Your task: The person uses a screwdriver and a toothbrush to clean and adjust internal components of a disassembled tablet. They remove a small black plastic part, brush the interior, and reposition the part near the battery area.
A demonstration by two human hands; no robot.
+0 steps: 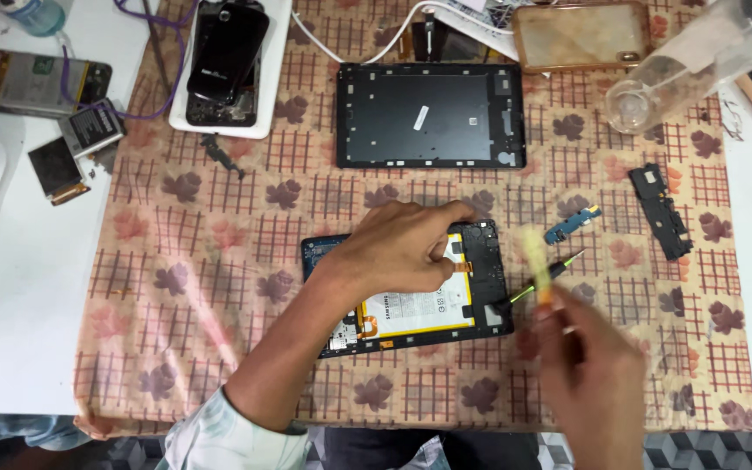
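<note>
An opened tablet point(480, 300) lies on the patterned cloth point(219, 261), its yellow-edged battery point(411, 313) and black inner frame exposed. My left hand point(402, 248) rests on its upper part, fingers pinched near an orange flex cable. My right hand point(589, 374) hovers blurred to the right of the tablet. A green and black screwdriver point(550, 277) points at the tablet's right edge, and something yellowish and blurred sits in the fingers; how the hand grips them is unclear.
A black tablet back frame point(430, 115) lies further up. A small blue circuit board point(572, 224) and a black plastic part point(660, 211) sit to the right. A phone on a white tray point(228, 61), batteries point(89, 126), a clear case point(580, 35) and a clear bottle point(681, 65) ring the cloth.
</note>
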